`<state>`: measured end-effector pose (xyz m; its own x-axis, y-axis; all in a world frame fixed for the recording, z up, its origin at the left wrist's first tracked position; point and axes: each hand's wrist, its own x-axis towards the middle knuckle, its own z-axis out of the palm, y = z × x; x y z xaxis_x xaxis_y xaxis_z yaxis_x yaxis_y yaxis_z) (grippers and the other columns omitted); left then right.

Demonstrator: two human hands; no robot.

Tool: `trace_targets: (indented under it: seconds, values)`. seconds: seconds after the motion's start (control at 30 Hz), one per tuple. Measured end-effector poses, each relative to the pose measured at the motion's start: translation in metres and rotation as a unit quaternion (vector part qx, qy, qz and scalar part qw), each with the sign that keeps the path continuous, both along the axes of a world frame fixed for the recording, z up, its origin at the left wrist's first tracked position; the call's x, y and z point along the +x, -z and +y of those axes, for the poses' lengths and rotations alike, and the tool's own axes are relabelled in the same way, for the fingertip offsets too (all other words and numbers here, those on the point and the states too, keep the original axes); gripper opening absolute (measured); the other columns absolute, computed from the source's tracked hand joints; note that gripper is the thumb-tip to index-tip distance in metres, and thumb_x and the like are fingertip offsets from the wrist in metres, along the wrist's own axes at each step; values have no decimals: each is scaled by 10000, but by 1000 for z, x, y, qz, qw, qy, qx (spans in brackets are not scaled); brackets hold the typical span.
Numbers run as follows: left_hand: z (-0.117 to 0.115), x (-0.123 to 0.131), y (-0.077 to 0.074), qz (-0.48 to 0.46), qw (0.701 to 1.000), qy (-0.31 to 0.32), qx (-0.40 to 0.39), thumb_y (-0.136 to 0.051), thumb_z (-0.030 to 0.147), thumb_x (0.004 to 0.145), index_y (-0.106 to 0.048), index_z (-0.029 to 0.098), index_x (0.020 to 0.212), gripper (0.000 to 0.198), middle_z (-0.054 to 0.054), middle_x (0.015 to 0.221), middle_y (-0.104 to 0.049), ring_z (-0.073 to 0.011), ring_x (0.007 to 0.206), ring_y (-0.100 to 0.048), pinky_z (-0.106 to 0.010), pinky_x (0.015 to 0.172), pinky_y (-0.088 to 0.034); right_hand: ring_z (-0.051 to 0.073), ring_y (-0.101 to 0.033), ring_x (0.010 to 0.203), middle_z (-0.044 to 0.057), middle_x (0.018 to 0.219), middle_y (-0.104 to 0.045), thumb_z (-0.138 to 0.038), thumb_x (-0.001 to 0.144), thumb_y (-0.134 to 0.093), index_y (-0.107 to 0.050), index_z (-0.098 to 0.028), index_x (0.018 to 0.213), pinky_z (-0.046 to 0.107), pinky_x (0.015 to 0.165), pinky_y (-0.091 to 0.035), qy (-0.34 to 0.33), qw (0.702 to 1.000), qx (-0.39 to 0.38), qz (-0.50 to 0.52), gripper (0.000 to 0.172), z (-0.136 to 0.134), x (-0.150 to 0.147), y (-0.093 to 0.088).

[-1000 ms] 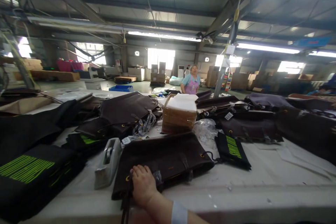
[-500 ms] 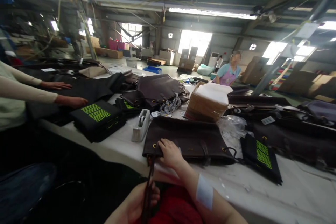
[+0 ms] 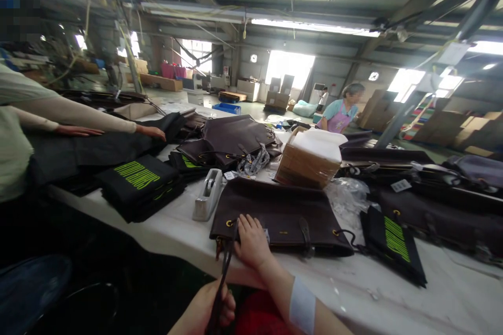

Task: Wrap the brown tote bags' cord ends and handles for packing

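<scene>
**Inspector:** How were the hands posed?

**Recorder:** The right hand [image 3: 251, 241] lay palm down, fingers spread, pressing the near edge of the dark brown leather bag [image 3: 281, 214], which lay flat on the desk [image 3: 393, 298] beside the tape dispenser [image 3: 207, 194]. The forearm carried a white patch [image 3: 302, 299]. The left hand [image 3: 208, 309] sat below the desk edge, fingers curled around the bag's strap [image 3: 225, 272], which ran taut up to the brass eyelet [image 3: 229, 223].

**Inspector:** Any change from half a second earlier?

**Recorder:** Both grips were unchanged. The co-worker's nearer hand [image 3: 151, 132] had left the stack of black green-printed pouches [image 3: 137, 186] and reached farther across the dark fabric.
</scene>
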<state>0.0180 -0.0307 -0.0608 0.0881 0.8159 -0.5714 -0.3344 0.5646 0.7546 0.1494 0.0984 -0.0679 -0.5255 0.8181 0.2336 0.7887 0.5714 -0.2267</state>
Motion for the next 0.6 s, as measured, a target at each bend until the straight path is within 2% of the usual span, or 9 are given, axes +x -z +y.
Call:
trace_targets:
  seconds: [0.17, 0.27, 0.37, 0.47, 0.53, 0.6]
  values:
    - [-18, 5, -7, -23, 1000, 10, 13, -663, 610, 690, -455, 183, 592, 485, -40, 573, -654, -121, 472, -565, -209, 473, -395, 293, -301, 1367, 96, 1498, -362, -403, 886, -464, -375, -142, 1438, 454, 1130, -184, 26, 1000, 7, 6, 617, 7, -7, 3]
    - [-38, 5, -1, -62, 998, 27, -15, -634, 591, 740, -455, 187, 580, 470, -55, 558, -650, -143, 471, -584, -214, 454, -395, 304, -311, 1354, 99, 1484, -384, -432, 886, -485, -417, -158, 1411, 469, 1125, -175, 55, 998, 5, 7, 596, 19, -11, 5]
    - [-51, -7, 8, -110, 992, -20, -59, -618, 524, 789, -466, 183, 588, 425, -51, 604, -657, -149, 518, -609, -217, 478, -427, 285, -291, 1366, 127, 1471, -395, -437, 875, -517, -413, -136, 1405, 457, 1123, -177, 53, 999, -12, -4, 619, 32, -13, 5]
    - [-48, -30, 15, -137, 983, -76, -101, -597, 395, 845, -596, 139, 777, 265, -78, 750, -698, -143, 611, -647, -221, 571, -485, 271, -294, 1365, 139, 1468, -393, -432, 872, -528, -400, -113, 1407, 433, 1122, -184, 44, 999, -12, -7, 635, 38, -15, 8]
    - [-40, -43, 19, -154, 980, -66, -111, -557, 386, 872, -618, 91, 955, 312, -121, 861, -712, -155, 662, -667, -239, 620, -508, 276, -292, 1366, 142, 1478, -377, -430, 880, -516, -386, -103, 1414, 431, 1124, -177, 49, 999, 0, -9, 640, 37, -16, 11]
    - [-31, -47, 20, -164, 980, -40, -109, -532, 468, 870, -599, 70, 1019, 430, -146, 913, -711, -179, 690, -677, -263, 627, -519, 275, -284, 1370, 148, 1486, -361, -424, 885, -505, -370, -92, 1423, 427, 1126, -168, 50, 999, 8, -13, 646, 34, -16, 14]
